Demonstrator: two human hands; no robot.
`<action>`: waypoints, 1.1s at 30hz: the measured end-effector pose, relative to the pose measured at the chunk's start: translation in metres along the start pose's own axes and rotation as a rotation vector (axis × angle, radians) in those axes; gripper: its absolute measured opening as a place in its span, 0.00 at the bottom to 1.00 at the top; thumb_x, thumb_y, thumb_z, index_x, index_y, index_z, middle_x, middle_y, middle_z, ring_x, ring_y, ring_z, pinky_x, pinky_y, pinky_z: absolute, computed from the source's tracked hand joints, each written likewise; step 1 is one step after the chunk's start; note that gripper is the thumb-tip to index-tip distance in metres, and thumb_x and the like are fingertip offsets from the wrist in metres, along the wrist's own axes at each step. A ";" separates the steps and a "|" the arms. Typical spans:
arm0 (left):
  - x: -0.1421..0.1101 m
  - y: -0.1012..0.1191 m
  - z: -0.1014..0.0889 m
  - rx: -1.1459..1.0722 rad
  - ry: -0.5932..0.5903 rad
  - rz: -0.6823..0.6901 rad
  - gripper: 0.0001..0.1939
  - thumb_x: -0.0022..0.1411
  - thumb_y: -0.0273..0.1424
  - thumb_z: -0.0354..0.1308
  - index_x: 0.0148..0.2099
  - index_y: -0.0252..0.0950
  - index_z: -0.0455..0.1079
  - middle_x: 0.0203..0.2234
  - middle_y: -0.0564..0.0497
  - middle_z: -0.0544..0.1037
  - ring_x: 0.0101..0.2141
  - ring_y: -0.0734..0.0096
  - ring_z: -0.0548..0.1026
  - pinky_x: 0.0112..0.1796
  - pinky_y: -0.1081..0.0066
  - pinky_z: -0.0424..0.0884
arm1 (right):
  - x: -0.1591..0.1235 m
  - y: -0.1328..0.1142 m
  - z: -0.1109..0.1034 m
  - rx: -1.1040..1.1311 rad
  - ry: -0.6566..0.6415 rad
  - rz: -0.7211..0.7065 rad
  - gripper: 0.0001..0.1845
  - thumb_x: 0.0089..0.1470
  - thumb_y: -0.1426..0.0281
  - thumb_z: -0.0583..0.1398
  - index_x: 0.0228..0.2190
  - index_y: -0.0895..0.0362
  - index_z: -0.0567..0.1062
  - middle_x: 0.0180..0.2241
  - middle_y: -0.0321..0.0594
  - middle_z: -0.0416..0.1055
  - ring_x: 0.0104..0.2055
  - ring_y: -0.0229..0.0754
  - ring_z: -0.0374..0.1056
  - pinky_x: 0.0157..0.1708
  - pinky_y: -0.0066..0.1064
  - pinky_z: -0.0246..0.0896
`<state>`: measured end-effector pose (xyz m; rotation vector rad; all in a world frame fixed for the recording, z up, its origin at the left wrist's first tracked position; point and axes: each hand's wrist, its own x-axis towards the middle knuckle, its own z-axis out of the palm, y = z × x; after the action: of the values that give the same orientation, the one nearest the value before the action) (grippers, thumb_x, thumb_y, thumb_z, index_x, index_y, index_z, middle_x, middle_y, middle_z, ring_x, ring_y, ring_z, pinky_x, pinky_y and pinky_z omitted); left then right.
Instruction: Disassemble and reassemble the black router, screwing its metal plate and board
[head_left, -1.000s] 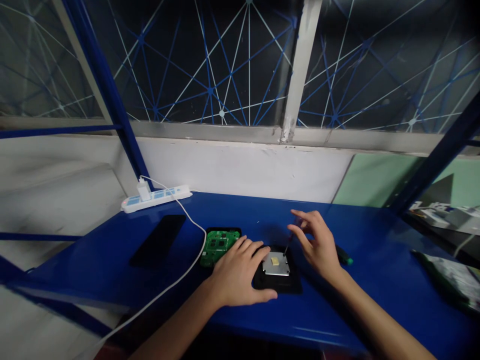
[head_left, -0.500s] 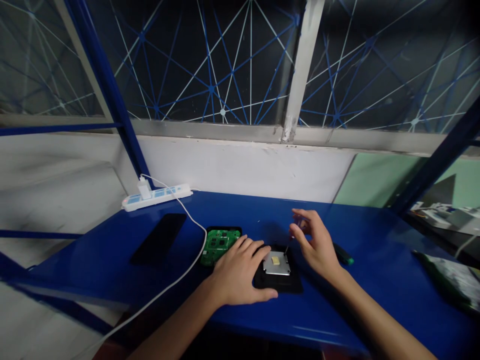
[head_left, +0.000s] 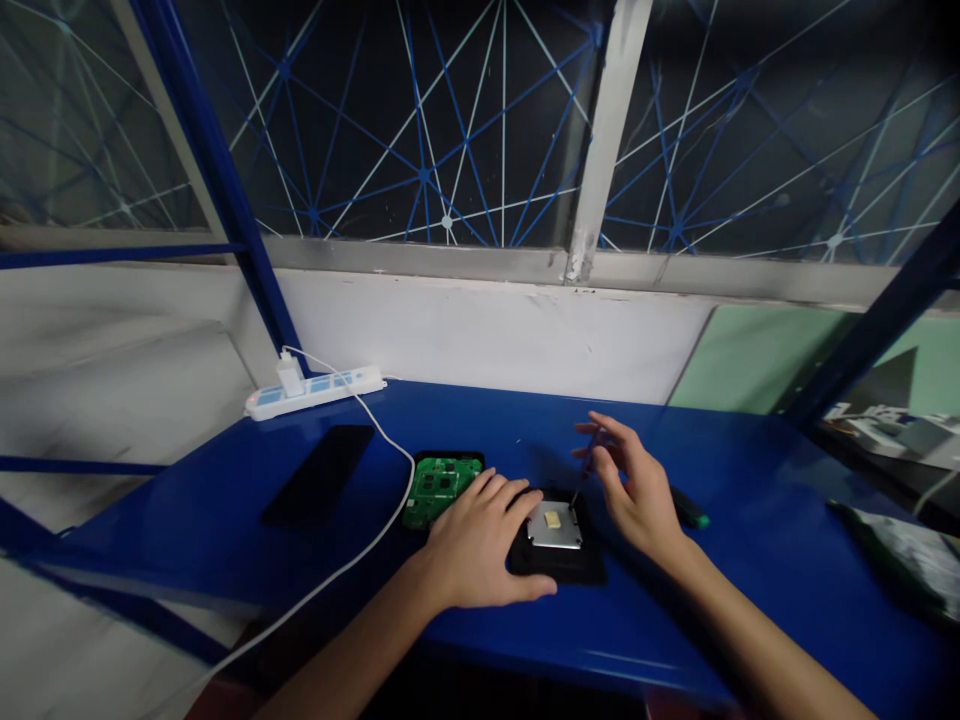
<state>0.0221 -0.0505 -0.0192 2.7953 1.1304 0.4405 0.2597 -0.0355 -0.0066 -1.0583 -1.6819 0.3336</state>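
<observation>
black casing [head_left: 566, 572] lies on the blue table [head_left: 480, 420], just right of the green circuit board [head_left: 441, 482], and here's the action: the left hand [head_left: 476, 540] stays spread flat over the casing's left side, fingers extended, gripping nothing, just as it was a second ago. over to the right hand [head_left: 634, 485], and that's where the change is! its thumb, out by the fingertips earlier, has now drawn back, while the other fingers reach past the slim screwdriver [head_left: 589, 460]. it's a loose, narrow hold on the handle, the shaft still slanting down to the far right corner of the metal plate [head_left: 561, 537].
</observation>
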 end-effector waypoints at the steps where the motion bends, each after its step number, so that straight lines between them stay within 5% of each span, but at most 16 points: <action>1: 0.000 0.000 0.000 0.000 -0.001 -0.001 0.48 0.56 0.65 0.56 0.68 0.39 0.60 0.65 0.43 0.66 0.63 0.44 0.63 0.65 0.47 0.53 | 0.000 0.000 0.000 -0.006 -0.008 -0.003 0.18 0.69 0.65 0.51 0.59 0.48 0.64 0.51 0.45 0.73 0.38 0.42 0.77 0.38 0.39 0.75; 10: 0.001 0.000 0.000 0.003 0.002 0.008 0.48 0.56 0.65 0.57 0.67 0.39 0.60 0.64 0.43 0.67 0.63 0.45 0.63 0.66 0.48 0.52 | 0.006 0.001 -0.004 -0.146 0.098 -0.127 0.15 0.63 0.64 0.61 0.51 0.50 0.73 0.37 0.39 0.67 0.33 0.40 0.71 0.34 0.36 0.74; 18: 0.000 0.001 -0.001 0.003 -0.011 0.000 0.48 0.56 0.65 0.56 0.68 0.39 0.59 0.65 0.43 0.66 0.63 0.44 0.63 0.65 0.47 0.53 | 0.000 -0.004 -0.002 0.021 -0.004 -0.007 0.17 0.69 0.66 0.51 0.57 0.49 0.66 0.52 0.46 0.73 0.42 0.43 0.78 0.38 0.38 0.76; 33: 0.000 0.001 -0.002 -0.006 0.005 0.009 0.47 0.56 0.64 0.57 0.67 0.39 0.60 0.64 0.43 0.67 0.62 0.45 0.64 0.65 0.49 0.52 | 0.005 0.001 -0.005 -0.128 0.054 -0.140 0.13 0.64 0.65 0.60 0.50 0.49 0.71 0.41 0.40 0.65 0.37 0.42 0.67 0.35 0.37 0.72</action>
<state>0.0225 -0.0512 -0.0172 2.7964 1.1166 0.4517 0.2642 -0.0325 -0.0019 -1.0272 -1.7360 0.1075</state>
